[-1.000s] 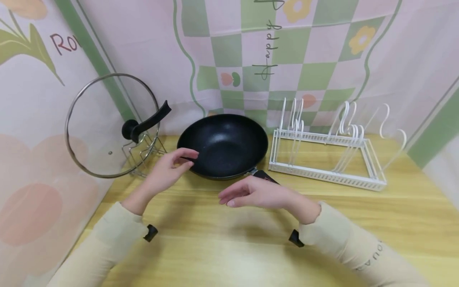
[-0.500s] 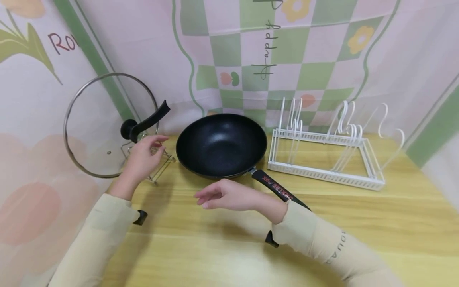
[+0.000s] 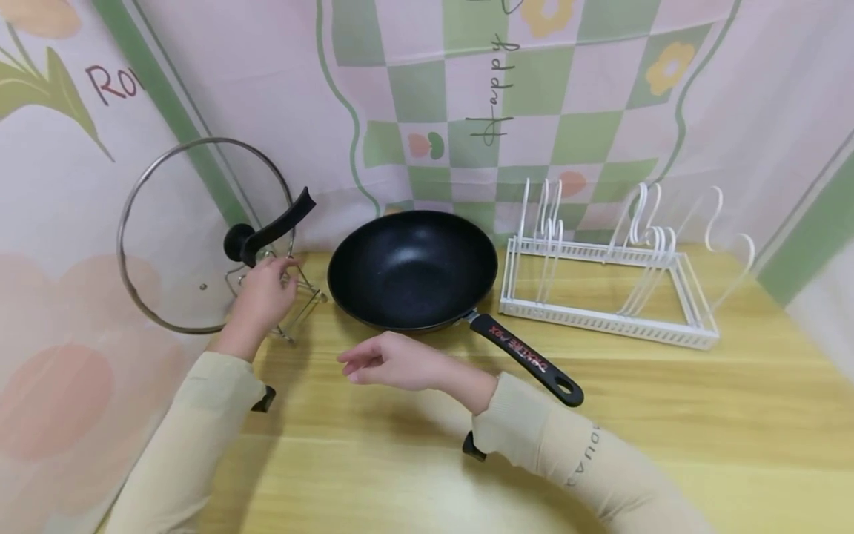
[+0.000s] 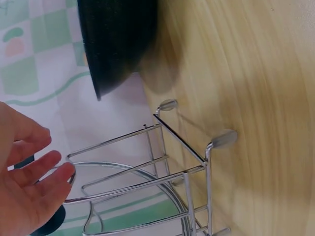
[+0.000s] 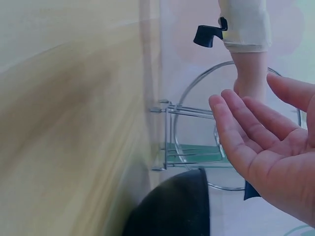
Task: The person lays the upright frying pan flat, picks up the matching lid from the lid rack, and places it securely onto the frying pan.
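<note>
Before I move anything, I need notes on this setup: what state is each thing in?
Black pan: open side up, uncovered.
Glass lid: tilted on edge in the wire rack, off the pan.
Wire rack: upright, holding the lid.
White rack: upright, holding no cookware.
Left hand: fingers bent, close to the lid; contact unclear.
Right hand: hovering before the pan, fingers relaxed, empty.

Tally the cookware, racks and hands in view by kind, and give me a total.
Pans: 1, the black pan
Lids: 1, the glass lid
Racks: 2, the silver wire rack and the white rack
Hands: 2, the left hand and the right hand
Total: 6
</note>
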Available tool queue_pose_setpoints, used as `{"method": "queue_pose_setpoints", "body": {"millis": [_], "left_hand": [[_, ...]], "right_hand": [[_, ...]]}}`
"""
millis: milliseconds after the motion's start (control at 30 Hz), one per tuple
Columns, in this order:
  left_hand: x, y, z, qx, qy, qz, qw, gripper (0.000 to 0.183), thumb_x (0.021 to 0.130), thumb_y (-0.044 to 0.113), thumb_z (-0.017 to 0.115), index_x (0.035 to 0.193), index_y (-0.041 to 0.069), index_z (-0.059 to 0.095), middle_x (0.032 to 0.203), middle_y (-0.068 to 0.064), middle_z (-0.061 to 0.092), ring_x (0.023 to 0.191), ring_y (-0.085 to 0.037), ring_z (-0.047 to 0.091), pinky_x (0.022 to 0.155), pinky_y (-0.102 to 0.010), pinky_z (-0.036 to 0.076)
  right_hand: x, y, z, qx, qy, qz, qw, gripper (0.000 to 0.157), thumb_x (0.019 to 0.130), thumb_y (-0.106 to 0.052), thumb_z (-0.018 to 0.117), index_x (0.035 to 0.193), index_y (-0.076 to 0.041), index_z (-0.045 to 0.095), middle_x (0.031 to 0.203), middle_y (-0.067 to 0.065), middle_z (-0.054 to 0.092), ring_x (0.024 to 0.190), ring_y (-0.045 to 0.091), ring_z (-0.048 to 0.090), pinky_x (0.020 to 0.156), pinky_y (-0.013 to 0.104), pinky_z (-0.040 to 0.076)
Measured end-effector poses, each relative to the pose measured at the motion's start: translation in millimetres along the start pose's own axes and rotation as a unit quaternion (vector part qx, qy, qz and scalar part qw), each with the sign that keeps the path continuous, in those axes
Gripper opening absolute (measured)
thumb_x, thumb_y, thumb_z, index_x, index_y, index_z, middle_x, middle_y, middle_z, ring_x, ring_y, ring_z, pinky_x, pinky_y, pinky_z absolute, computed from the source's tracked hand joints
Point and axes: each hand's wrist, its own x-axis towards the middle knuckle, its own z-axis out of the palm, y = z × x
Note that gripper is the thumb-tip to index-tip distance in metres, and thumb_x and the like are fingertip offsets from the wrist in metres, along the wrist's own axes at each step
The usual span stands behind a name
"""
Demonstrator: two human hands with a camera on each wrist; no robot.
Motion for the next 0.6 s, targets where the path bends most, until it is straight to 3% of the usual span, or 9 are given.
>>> {"method": "queue_pose_setpoints", "body": {"millis": [367,600], "left_hand": [[0.7,-1.2,6.6,0.075,0.046,0.0,0.9962,0.032,0.097,0.002,0.056,0.128,-0.006,0.063,0.134,-0.03,0.056,0.116,-0.049,0.058,0.094,-0.06,0.053],[1.0,-4.3,9.7,0.13,0.046,-0.013,0.9904,0.035,0.099,0.003,0.05,0.13,-0.008,0.062,0.124,-0.031,0.061,0.106,-0.049,0.061,0.084,-0.058,0.056]], "right_hand": [[31,10,9.5,-0.039,0.051,0.017,0.998,0.041,0.101,-0.011,0.063,0.14,0.003,0.059,0.124,0.014,0.071,0.115,0.026,0.067,0.092,0.022,0.054],[49,12,19.8,-0.052,0.08,0.015,0.995,0.043,0.1,-0.009,0.064,0.14,0.005,0.058,0.124,0.017,0.07,0.112,0.026,0.069,0.086,0.02,0.054]]}}
